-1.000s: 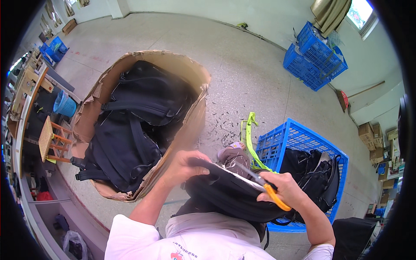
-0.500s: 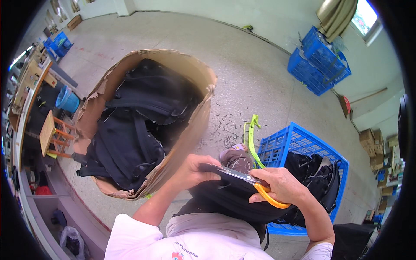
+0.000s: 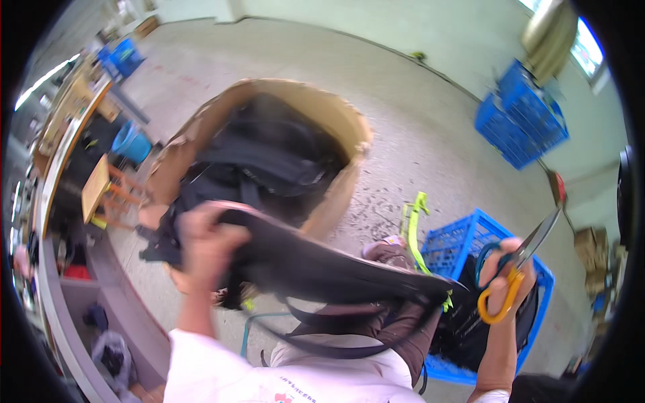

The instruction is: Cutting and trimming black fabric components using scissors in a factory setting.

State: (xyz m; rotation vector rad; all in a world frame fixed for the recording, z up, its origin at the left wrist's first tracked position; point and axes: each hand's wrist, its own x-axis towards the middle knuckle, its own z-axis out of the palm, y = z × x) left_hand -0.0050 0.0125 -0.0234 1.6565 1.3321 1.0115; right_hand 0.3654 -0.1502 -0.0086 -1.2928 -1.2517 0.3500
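A black fabric bag with loose straps (image 3: 316,262) stretches across in front of my body, blurred by motion. Its left end is gripped by my closed left hand (image 3: 205,242), in front of the big cardboard box (image 3: 356,134). My right hand (image 3: 507,275) is raised over the blue crate (image 3: 547,302), its fingers round a pair of scissors (image 3: 500,295). The scissors have an orange ring and a dark teal ring; the blades point up and to the right, apart from the bag. More black strapped bags (image 3: 269,148) fill the box.
Dark pieces (image 3: 470,329) lie in the blue crate by my right leg. A yellow-green strip (image 3: 413,235) hangs at the crate's corner. Dark scraps (image 3: 376,211) litter the floor. A wooden stool (image 3: 101,191) and blue bin (image 3: 132,142) stand left; stacked blue crates (image 3: 521,121) stand far right.
My left hand has swung left and up with the bag, spreading it out. My right hand has moved right with the scissors, off the bag, and the blades now point up. The view has shifted.
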